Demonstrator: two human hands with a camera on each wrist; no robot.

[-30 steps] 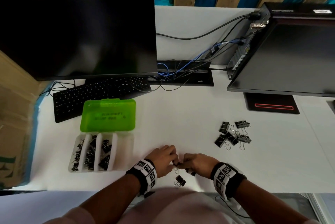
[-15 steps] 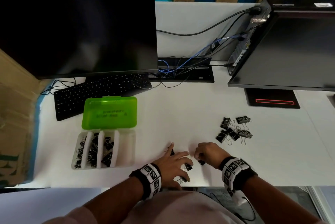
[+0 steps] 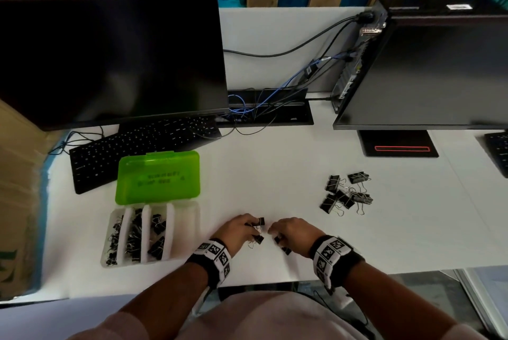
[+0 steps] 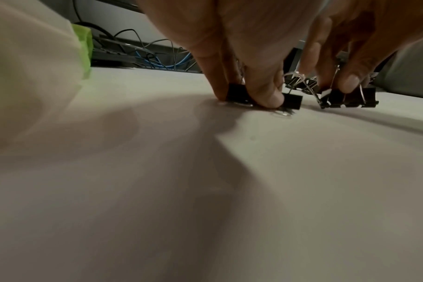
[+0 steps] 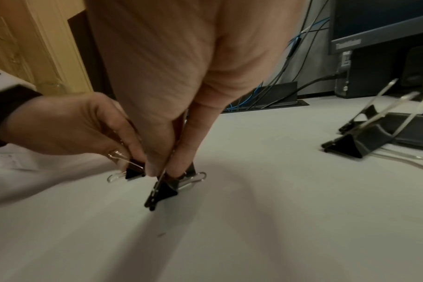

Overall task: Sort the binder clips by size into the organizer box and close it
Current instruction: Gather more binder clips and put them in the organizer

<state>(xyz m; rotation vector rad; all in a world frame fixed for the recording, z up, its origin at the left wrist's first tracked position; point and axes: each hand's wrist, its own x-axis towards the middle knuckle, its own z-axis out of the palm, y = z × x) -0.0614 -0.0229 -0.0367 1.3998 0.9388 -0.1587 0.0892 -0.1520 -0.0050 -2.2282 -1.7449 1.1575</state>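
Both hands are down on the white desk (image 3: 275, 174), close to the person's body, picking up little clips. The left hand (image 3: 237, 231) has its fingers curled and pinches small black binder clips (image 4: 239, 93) against the desk top. The right hand (image 3: 292, 232) is just beside it, and its fingertips (image 5: 157, 167) pinch another small clip (image 5: 161, 190) by its wire handle. So both hands are closed on clips, not open. I think the step in hand is gathering the last few small clips near the desk's front edge. The next move would likely be to lift them and carry them left to the organizer box (image 3: 187, 229), then drop them in the slot with clips of the same size. That calls for a firm pinch, since the clips are tiny and could slip out. The box sits to the left of the left hand, near but not touching it. Its green lid (image 3: 158, 177) is flipped open toward the keyboard (image 3: 132, 147). Three slots have clips in them, and the slot nearest the hands looks empty. A pile of bigger binder clips (image 3: 346, 194) lies to the right of the right hand and farther back, well apart from the box. Those still need sorting, so the job is not near done, and the lid has to be shut at the end.
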